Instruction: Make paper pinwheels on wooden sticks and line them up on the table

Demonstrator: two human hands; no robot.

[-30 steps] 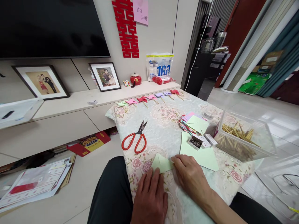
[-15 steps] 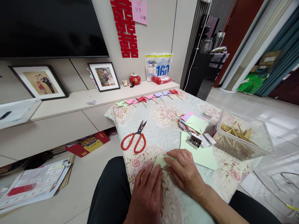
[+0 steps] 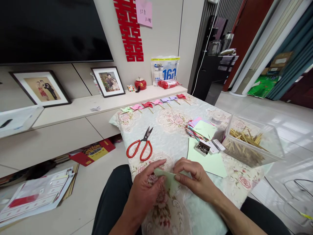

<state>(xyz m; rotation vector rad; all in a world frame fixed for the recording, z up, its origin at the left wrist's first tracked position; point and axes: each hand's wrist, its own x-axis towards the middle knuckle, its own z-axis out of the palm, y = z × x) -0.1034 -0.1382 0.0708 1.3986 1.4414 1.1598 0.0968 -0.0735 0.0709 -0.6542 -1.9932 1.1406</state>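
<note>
Progress looked mid-run: we had six finished pinwheels [image 3: 154, 104] lined at the table's far edge and a paper stack [image 3: 201, 129] waiting. Left hand [image 3: 144, 189] and right hand [image 3: 195, 179] both pinched a folded green paper [image 3: 168, 179] just above the near table edge [image 3: 127, 160]. Scissors [image 3: 140, 147] lay apart; open cloth sat between them and us.
</note>
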